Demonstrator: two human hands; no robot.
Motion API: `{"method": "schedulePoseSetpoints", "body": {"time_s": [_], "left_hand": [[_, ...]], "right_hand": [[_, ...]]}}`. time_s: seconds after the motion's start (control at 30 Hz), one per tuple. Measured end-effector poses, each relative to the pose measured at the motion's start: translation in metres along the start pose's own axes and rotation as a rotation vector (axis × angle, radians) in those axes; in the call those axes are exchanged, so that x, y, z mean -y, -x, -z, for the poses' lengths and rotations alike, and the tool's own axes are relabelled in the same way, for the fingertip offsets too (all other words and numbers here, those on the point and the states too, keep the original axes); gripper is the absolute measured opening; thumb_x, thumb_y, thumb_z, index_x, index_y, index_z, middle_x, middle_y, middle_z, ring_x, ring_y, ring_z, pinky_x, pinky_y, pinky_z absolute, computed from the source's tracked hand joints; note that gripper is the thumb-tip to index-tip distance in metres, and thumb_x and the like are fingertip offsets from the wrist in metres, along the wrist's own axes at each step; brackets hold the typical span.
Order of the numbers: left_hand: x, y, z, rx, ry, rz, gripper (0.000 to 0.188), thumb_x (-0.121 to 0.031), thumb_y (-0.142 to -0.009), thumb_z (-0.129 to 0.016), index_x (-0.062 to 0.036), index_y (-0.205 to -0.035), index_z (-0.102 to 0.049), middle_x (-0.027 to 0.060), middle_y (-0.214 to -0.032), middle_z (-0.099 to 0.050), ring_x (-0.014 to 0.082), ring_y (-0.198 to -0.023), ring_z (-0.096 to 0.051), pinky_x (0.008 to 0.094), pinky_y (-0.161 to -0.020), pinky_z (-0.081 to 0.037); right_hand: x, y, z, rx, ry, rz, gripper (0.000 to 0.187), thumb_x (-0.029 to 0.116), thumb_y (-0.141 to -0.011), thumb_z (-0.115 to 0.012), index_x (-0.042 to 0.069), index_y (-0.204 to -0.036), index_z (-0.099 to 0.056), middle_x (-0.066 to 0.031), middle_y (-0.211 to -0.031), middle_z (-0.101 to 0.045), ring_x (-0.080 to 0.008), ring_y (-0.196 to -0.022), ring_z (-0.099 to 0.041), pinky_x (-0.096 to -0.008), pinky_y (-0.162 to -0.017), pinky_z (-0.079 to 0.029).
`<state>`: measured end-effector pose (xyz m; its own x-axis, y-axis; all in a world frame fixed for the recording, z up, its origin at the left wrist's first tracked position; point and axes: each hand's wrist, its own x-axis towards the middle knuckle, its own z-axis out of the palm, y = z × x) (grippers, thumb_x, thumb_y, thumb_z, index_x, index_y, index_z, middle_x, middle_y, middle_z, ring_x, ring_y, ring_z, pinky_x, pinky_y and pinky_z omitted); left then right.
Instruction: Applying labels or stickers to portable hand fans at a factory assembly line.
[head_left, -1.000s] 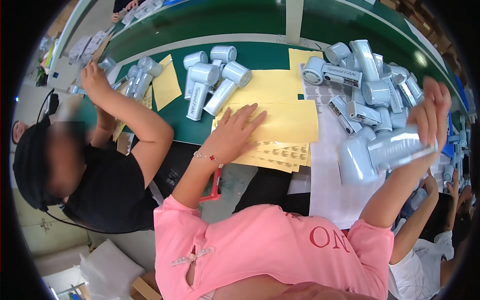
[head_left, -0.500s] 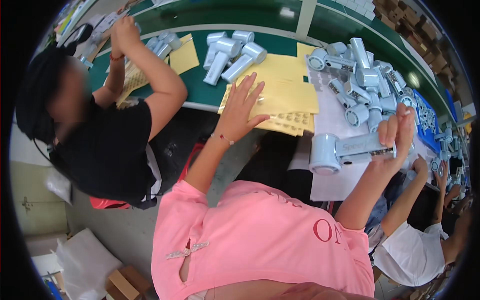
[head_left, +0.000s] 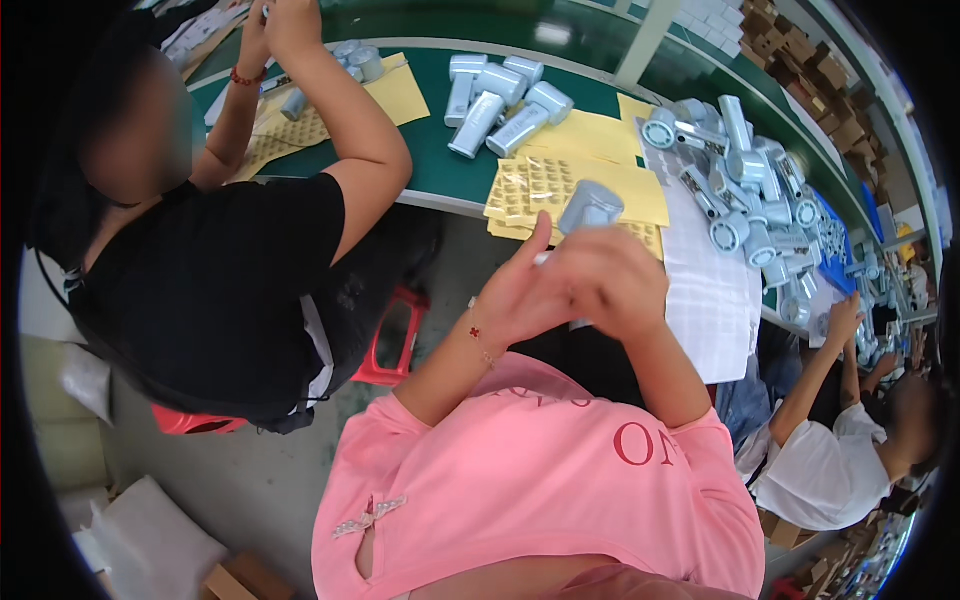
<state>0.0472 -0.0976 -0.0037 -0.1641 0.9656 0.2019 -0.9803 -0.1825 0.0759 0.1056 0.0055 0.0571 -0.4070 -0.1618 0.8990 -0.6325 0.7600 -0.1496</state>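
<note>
A pale blue handheld fan (head_left: 592, 205) stands head up between my two hands, in front of my chest. Its handle is mostly covered by my fingers. My left hand (head_left: 522, 303) is closed about the handle from the left, thumb pointing up and the other fingers partly hidden. Over the fan's near side lies my right hand (head_left: 625, 285), smeared by motion, so its grip is unclear. A small white bit (head_left: 543, 258) shows by my left thumb. Yellow sticker sheets (head_left: 640, 195) lie on the table just beyond the hands.
Several fans (head_left: 495, 95) lie beyond the sheets, and a larger pile of fans (head_left: 750, 190) is to the right on white paper (head_left: 710, 310). A co-worker in black (head_left: 230, 270) sits close on my left. Another in white (head_left: 825, 470) works at right.
My right hand has brought the fan from the right to the middle. My left hand has left the yellow sheets and met it there. The view has shifted slightly.
</note>
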Motion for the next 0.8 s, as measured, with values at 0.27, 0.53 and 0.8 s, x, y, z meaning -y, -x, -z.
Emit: {"method": "schedulePoseSetpoints", "body": {"time_s": [0.27, 0.53, 0.8], "left_hand": [[-0.075, -0.032, -0.004, -0.32, -0.522, -0.268, 0.049, -0.041, -0.091, -0.045, 0.0024, -0.114, -0.045, 0.0072, -0.082, -0.054, 0.015, -0.073, -0.054, 0.028, -0.069, -0.047], [-0.081, -0.036, 0.006, -0.43, -0.758, -0.356, 0.053, -0.048, -0.09, -0.042, 0.0007, -0.111, -0.045, 0.0064, -0.079, -0.052, 0.012, -0.064, -0.049, 0.0255, -0.055, -0.042], [-0.053, -0.039, 0.019, -0.277, -0.342, -0.333, 0.06, -0.05, -0.091, -0.035, 0.0024, -0.12, -0.041, 0.0064, -0.087, -0.053, 0.0153, -0.071, -0.055, 0.0326, -0.072, -0.051]], "right_hand": [[-0.055, 0.01, -0.002, -0.482, -0.316, -0.731, 0.004, 0.0, -0.087, -0.051, -0.004, -0.087, -0.052, -0.0091, -0.08, -0.056, -0.0158, -0.069, -0.057, -0.0302, -0.074, -0.047], [-0.117, 0.083, -0.009, -0.282, -0.263, -1.189, 0.008, 0.003, -0.084, -0.058, -0.003, -0.089, -0.057, -0.0055, -0.083, -0.06, -0.0122, -0.078, -0.06, -0.0224, -0.073, -0.046], [-0.116, 0.087, 0.009, -0.324, -0.148, -1.192, 0.007, 0.003, -0.083, -0.058, -0.003, -0.087, -0.057, -0.0056, -0.082, -0.06, -0.0125, -0.076, -0.061, -0.0219, -0.071, -0.046]]}}
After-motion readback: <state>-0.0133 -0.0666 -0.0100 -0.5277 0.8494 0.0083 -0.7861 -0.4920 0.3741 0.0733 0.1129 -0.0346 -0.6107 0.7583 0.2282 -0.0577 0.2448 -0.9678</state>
